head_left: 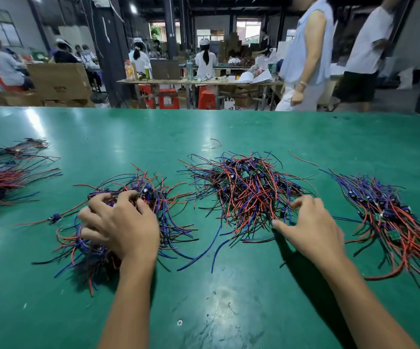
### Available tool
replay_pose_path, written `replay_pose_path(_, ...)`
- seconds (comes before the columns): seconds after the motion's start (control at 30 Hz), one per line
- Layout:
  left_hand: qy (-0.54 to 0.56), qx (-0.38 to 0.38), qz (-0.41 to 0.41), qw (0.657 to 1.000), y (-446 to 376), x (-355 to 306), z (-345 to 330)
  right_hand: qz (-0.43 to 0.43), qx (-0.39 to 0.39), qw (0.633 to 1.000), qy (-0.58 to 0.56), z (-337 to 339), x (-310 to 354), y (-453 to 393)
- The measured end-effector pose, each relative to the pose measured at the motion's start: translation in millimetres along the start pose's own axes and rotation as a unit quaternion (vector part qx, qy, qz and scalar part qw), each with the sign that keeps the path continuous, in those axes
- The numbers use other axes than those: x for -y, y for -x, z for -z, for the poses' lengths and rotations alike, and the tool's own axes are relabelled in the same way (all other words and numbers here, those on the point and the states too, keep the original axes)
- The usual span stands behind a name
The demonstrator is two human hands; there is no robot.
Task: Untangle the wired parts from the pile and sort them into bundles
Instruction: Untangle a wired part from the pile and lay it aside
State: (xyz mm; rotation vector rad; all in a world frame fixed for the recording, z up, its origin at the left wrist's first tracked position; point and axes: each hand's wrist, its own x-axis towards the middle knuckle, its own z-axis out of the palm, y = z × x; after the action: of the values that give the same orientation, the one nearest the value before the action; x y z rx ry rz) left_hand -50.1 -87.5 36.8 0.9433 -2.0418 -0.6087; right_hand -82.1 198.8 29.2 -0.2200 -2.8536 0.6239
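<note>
On the green table (229,285) lie several heaps of small circuit parts with red, blue and black wires. My left hand (121,225) rests on top of the left-centre heap (153,197), its fingers curled down into the wires. The tangled middle pile (246,190) lies to its right. My right hand (312,227) sits at that pile's near right edge, fingers spread, thumb and fingertips touching wire ends. A combed-out bundle (390,217) lies at the right, and another bundle (2,180) at the far left.
One loose part with wires (54,218) lies left of my left hand. Stray red wires (216,143) lie behind the pile. Two people walk past the table's far right edge. Benches, red stools and cartons stand beyond.
</note>
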Motion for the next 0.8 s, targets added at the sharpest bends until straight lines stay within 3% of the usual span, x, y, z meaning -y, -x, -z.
replay_pose_path(0.07,-0.026,0.031,0.005,0.999,1.2,-2.8,-0.1,-0.022,0.03,0.999,-0.006,0.5,-1.1,-0.6)
replay_pose_path(0.17,0.005,0.01,-0.034,0.999,10.1,-14.6,0.8,-0.016,0.021,0.996,-0.08,1.7,-1.6,-3.4)
replay_pose_path(0.27,0.097,-0.015,-0.172,0.98,23.9,-26.1,0.6,-0.029,0.01,0.975,-0.221,5.7,1.9,-5.0)
replay_pose_path(0.37,0.18,0.106,-0.32,0.924,45.3,-37.4,-4.9,-0.011,0.045,0.878,-0.476,14.5,7.9,-3.1)
replay_pose_path(0.47,0.229,0.265,-0.362,0.864,69.6,-44.6,-8.7,0.02,0.088,0.779,-0.62,25.7,14.4,0.8)
replay_pose_path(0.53,0.298,0.352,-0.335,0.822,78.9,-47.6,-9.1,0.027,0.121,0.748,-0.653,30.0,18.0,2.7)
replay_pose_path(0.67,0.487,0.488,-0.12,0.714,79.6,-56.0,-2.3,0.028,0.139,0.767,-0.626,26.5,19.4,4.6)
replay_pose_path(0.73,0.515,0.481,-0.065,0.706,77.2,-56.6,-2.2,0.028,0.162,0.765,-0.622,21.9,20.6,6.1)
replay_pose_path(0.8,0.51,0.471,-0.064,0.717,75.5,-55.8,-2.7,0.037,0.194,0.762,-0.617,18.0,23.6,9.3)
